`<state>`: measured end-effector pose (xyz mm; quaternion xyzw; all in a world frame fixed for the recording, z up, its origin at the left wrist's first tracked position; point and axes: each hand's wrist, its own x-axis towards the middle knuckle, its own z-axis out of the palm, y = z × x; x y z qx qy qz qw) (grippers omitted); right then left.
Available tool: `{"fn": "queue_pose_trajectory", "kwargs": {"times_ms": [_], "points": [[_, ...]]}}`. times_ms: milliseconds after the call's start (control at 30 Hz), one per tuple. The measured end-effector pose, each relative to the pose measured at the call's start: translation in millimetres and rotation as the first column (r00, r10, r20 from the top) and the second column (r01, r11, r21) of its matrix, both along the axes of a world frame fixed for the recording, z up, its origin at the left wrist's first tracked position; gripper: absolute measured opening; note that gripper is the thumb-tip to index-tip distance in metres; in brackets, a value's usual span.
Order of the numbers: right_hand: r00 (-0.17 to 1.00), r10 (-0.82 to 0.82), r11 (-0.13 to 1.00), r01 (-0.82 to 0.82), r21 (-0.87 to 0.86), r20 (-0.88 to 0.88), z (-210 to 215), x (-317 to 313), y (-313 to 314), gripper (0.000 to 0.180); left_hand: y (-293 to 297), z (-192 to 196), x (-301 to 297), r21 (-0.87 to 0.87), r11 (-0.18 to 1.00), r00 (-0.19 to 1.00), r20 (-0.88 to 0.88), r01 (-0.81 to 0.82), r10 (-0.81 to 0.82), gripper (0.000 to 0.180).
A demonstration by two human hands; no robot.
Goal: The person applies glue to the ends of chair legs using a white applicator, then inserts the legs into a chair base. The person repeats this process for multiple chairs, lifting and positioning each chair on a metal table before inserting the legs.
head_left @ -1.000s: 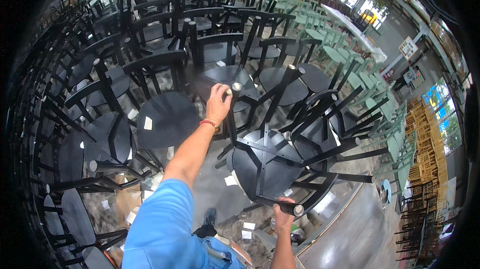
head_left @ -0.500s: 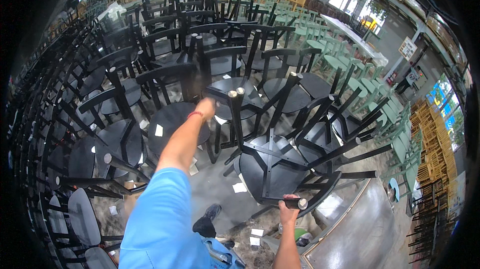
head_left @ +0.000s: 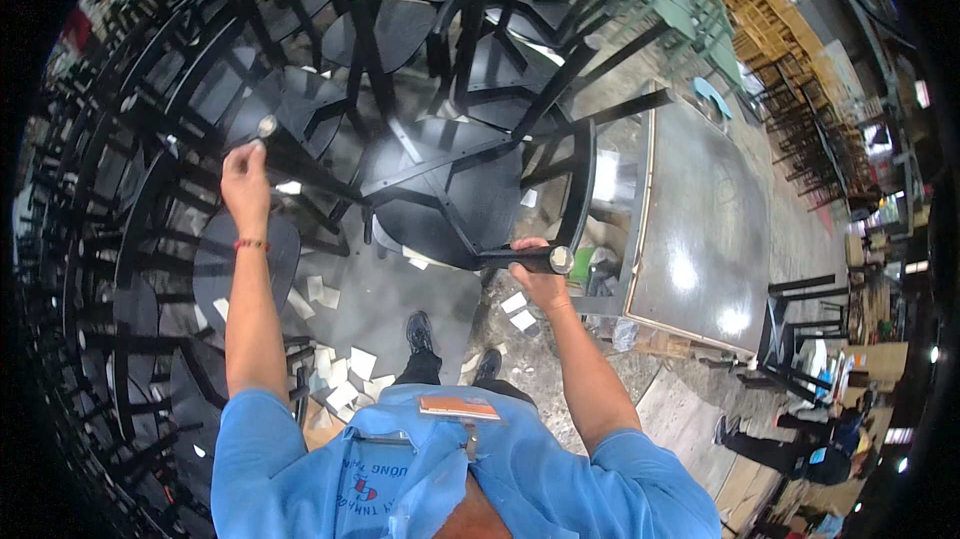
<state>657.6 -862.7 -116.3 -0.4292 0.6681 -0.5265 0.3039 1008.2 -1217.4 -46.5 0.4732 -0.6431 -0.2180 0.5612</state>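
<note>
Black chairs crowd the floor, and I hold the upturned round-seated black wooden chair (head_left: pixel 445 194) by two legs, left hand (head_left: pixel 245 184) and right hand (head_left: pixel 535 274) wrapped tight, so I judge I'm mid-carry and must next find a free spot.

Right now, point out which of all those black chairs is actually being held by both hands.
The upturned black chair straight ahead, seat underside facing up. The left hand and the right hand each grip one of its legs. The other chairs stand untouched.

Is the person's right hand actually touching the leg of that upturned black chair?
Touching. In the head view the right hand is wrapped around the black chair leg, fingers closed over it near its capped end.
</note>
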Motion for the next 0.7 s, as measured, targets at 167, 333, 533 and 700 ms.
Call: {"fn": "queue_pose_trajectory", "kwargs": {"times_ms": [167, 333, 533, 700], "points": [[0.981, -0.195, 0.981, 0.195, 0.001, 0.024, -7.3, 22.5, -0.8, 0.040, 1.4, -28.6, -0.2, 0.355, 0.857, 0.755, -0.653, 0.374, -0.059, 0.035], [0.908, -0.307, 0.951, 0.306, 0.048, 0.285, -21.0, 47.4, -23.7, 0.045, 2.7, -80.3, -15.5, 0.456, 0.835, 0.939, -0.285, 0.308, -0.191, 0.033], [0.852, -0.412, 0.900, 0.437, -0.006, 0.323, 2.0, 49.8, -12.0, 0.046, 8.4, -58.3, -37.7, 0.325, 0.816, 0.627, -0.777, 0.478, -0.058, 0.024], [0.770, -0.399, 0.885, 0.465, -0.009, 0.498, 53.6, 56.1, 11.4, 0.047, 34.1, -5.1, -18.4, 0.302, 0.847, 0.665, -0.743, 0.438, -0.079, 0.032]]}}
